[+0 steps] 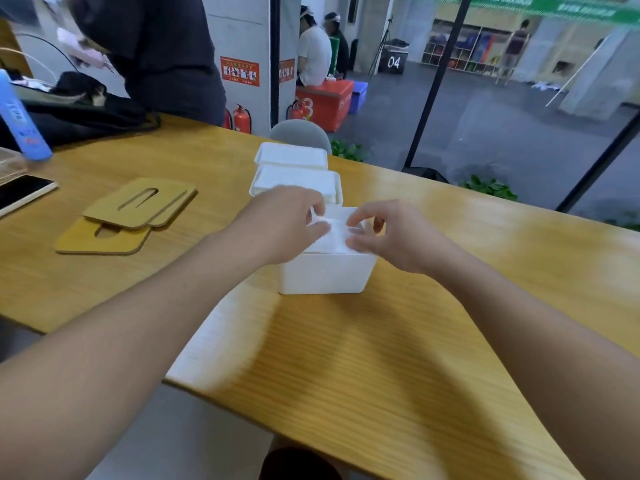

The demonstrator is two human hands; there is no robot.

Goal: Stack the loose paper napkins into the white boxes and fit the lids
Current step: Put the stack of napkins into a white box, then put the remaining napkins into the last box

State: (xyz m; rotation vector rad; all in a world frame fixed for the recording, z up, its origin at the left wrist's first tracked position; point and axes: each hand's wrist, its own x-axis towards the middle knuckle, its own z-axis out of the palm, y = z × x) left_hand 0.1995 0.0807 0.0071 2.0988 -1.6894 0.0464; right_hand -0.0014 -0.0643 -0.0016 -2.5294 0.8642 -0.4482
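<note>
A white box [325,271] stands on the wooden table [415,341], filled with white paper napkins [334,233]. My left hand [287,220] pinches the top napkin at its left side. My right hand [391,233] pinches the same napkin at its right side, over the box's open top. Two more white boxes [294,178] stand in a row behind it; the farthest one [291,155] is topped in white. Two wooden lids [138,206] with slots lie overlapped to the left. A blurred stack of loose napkins [221,344] lies at the table's near edge.
A phone [20,194] lies at the far left beside a blue tube [20,119] and a black bag [86,112]. A person in dark clothes [162,53] stands behind the table. A grey chair back [299,133] rises behind the boxes.
</note>
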